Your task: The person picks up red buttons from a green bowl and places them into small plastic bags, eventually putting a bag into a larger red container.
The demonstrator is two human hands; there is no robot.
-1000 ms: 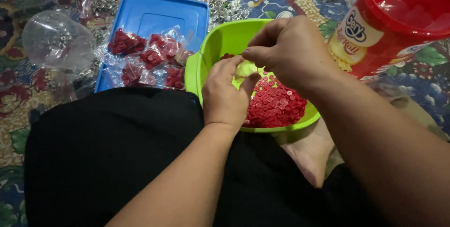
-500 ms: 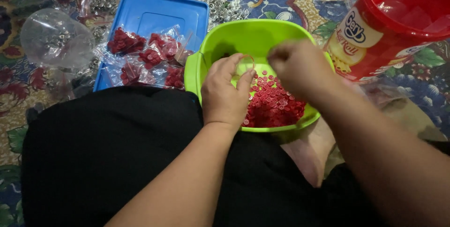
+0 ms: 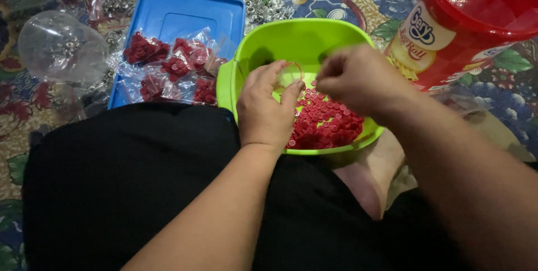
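While I sit on the patterned carpet (image 3: 33,97) with the green bowl (image 3: 297,41) against my lap, everything is placed around that bowl. Far left of it lies a clear plastic bag (image 3: 59,47); just left, a blue lid (image 3: 185,16) keeps the filled packets of red buttons (image 3: 168,66) together. Over the bowl's near rim, my left hand (image 3: 263,111) pinches a thin rubber band (image 3: 294,69) between thumb and fingertips. Loose red buttons (image 3: 330,125) fill the bowl's bottom, within easy reach. My right hand (image 3: 358,78) is bunched above them; whether it grips anything, I cannot tell. Right of the bowl stands a red tub (image 3: 471,24).
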